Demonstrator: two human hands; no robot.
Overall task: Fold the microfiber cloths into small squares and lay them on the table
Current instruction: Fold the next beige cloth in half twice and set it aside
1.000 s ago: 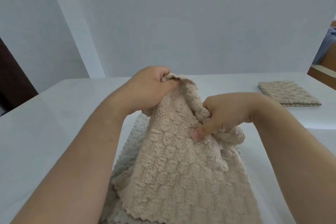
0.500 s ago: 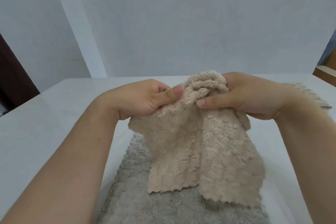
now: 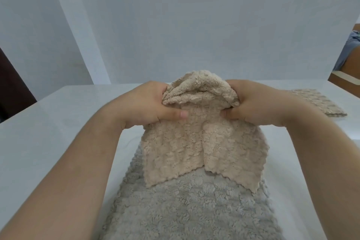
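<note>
A beige microfiber cloth point(image 3: 196, 146) hangs in the air over the table, bunched at its top edge. My left hand point(image 3: 150, 104) grips the top left part of it, thumb on the near face. My right hand point(image 3: 255, 101) grips the top right part. The lower edges of the cloth hang loose in two flaps. Under it a grey microfiber cloth point(image 3: 187, 208) lies spread on the white table point(image 3: 58, 122). A folded beige cloth point(image 3: 319, 103) lies flat at the right, partly hidden behind my right wrist.
A pale wall stands right behind the table's far edge. At the far right another person's arm and blue sleeve point(image 3: 348, 50) show beside a wooden edge point(image 3: 344, 78). A dark opening point(image 3: 11, 87) is at the left.
My hands have moved apart along the top edge of the beige cloth, and the cloth now hangs wider in two flaps. The view has tilted, showing more of the grey cloth.
</note>
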